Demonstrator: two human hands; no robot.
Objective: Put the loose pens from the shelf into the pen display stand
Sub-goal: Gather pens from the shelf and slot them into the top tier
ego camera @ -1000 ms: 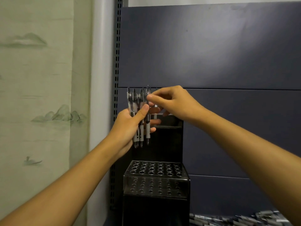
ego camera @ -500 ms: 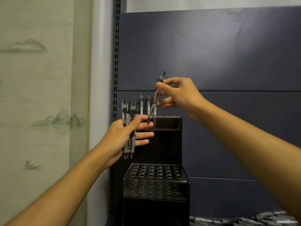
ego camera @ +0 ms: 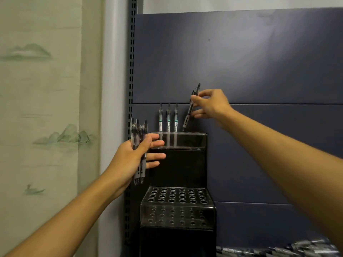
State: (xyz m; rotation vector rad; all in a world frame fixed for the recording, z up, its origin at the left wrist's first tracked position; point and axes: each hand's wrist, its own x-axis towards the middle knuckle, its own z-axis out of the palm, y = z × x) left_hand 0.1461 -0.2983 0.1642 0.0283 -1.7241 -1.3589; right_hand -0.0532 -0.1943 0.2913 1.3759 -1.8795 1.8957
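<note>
Centre frame, right hand (ego camera: 210, 105): fingertips pinch one tilted pen (ego camera: 191, 108), tip above the display stand (ego camera: 178, 182) top tier.
Left hand (ego camera: 136, 155): fingers curled round spare pens (ego camera: 138, 149).
Risk: the tilt may make the tip miss its hole.

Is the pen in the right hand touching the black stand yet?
Apart. In the head view the tilted pen in the right hand ends just above the stand's top tier, with blue back panel showing under its tip.

Three pens (ego camera: 168, 119) stand in the stand's (ego camera: 178, 164) top tier, loose pens (ego camera: 278, 250) lower right.
</note>
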